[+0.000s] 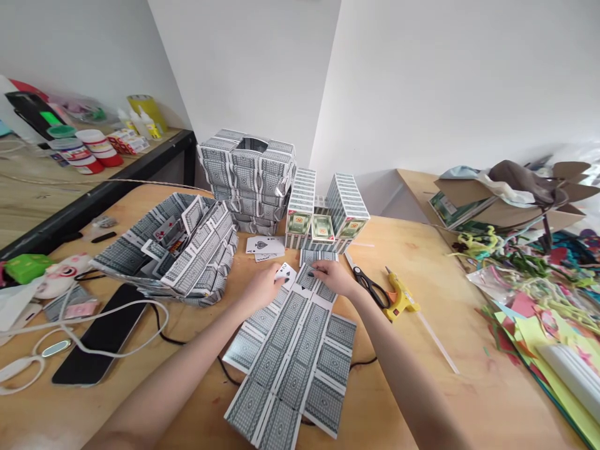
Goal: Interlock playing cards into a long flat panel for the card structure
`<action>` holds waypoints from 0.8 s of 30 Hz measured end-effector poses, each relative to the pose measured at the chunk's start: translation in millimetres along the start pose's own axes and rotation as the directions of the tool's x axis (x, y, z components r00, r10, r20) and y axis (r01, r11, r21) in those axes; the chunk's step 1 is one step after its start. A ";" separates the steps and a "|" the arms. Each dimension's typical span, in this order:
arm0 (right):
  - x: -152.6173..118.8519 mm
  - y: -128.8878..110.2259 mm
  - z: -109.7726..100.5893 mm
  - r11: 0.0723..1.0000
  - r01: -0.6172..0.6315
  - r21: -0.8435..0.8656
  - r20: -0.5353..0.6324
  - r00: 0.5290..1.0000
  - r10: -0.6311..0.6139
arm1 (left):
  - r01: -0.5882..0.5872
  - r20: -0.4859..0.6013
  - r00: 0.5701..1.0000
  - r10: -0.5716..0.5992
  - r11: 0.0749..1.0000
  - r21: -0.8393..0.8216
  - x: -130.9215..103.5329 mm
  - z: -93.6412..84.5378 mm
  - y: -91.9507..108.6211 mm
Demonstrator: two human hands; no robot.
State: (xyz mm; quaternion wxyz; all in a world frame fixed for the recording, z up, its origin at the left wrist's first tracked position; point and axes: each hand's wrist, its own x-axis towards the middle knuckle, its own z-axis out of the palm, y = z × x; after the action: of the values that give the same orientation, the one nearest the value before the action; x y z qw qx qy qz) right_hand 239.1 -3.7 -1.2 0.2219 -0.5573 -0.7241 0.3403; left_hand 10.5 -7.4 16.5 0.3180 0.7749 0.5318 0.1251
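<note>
A flat panel of joined playing cards [285,337], grey patterned backs up, lies on the table before me. At its far left edge my left hand [268,285] pinches a playing card [287,275] that shows a 2 of spades face. My right hand [330,276] rests on the far end of the panel, fingers bent down onto the card backs; whether it grips an edge there I cannot make out. Just beyond lie a few loose cards, an ace of spades [263,244] on top. Card boxes [323,226] stand stacked behind my right hand.
To the left is a card-built basket [187,250] holding loose cards, with a tall card-built box [248,175] behind. Black scissors [372,287] and a yellow glue gun [400,297] with a glue stick [438,342] lie right. A phone [100,337] and white cable [117,306] lie left.
</note>
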 end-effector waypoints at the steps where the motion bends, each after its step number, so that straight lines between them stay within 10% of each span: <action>1: -0.6 0.7 0.5 1.000 -0.013 0.027 -0.006 1.000 0.013 | -0.014 -0.026 1.000 0.012 0.999 -0.042 2.6 0.6 -1.1; 24: -4.3 9.5 1.7 0.970 -0.052 0.238 -0.016 0.998 0.058 | -0.092 -0.155 0.986 0.059 0.971 -0.219 12.3 10.7 -16.4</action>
State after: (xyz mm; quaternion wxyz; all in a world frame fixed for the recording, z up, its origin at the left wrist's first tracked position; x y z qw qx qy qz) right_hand 245.3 -6.8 -9.0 0.2856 -0.5505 -0.6600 0.4240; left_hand 9.0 3.6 -3.7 0.3587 0.7421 0.5063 0.2537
